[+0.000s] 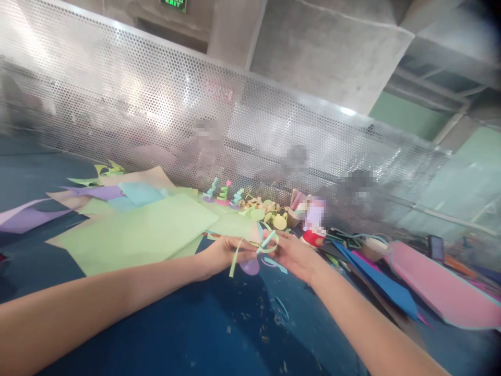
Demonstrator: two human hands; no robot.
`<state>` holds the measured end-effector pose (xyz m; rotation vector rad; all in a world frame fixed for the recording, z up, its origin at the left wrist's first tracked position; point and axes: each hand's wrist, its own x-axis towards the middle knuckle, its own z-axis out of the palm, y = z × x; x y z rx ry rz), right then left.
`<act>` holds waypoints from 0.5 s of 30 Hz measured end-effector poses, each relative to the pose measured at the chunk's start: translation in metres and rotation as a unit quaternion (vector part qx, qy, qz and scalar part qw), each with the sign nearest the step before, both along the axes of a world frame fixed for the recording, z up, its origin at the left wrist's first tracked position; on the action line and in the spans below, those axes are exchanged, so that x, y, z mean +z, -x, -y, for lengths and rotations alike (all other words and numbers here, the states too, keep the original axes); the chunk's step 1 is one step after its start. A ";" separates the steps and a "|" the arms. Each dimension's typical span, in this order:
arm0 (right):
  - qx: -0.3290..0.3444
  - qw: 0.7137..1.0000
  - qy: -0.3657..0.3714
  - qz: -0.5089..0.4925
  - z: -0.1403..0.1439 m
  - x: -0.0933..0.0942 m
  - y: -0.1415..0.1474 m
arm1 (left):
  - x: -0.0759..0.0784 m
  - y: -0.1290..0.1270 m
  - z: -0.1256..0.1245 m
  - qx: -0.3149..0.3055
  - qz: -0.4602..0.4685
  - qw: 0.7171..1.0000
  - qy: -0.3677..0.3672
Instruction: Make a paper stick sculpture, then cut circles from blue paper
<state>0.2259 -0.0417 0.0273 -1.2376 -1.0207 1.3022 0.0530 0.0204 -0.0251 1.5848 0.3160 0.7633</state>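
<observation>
My left hand (221, 254) pinches a pale green paper strip (235, 261); right hand (291, 254) fingers closed on its curled loop (270, 243), prob. to keep the curl. Both just in front of the green sheet (136, 235), above the blue surface (219, 324).

Both hands (223, 254) (291, 254) pinch a curled green paper strip (270, 244).

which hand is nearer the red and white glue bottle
Right. The right hand lies just left of the red and white glue bottle, nearly touching; the left hand is farther left, beyond it.
</observation>
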 end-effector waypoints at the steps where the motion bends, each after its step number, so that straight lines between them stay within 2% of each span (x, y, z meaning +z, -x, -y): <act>1: -0.013 1.000 -0.005 -0.016 0.003 -0.003 0.002 | 0.000 0.000 0.000 0.005 -0.004 1.000 0.013; 8: -0.065 0.996 -0.042 -0.041 0.022 -0.008 0.012 | 0.002 -0.002 0.001 0.001 -0.005 0.999 0.032; 15: -0.107 0.983 -0.134 0.065 0.023 -0.012 0.014 | 0.002 -0.003 -0.001 -0.038 -0.006 0.999 -0.003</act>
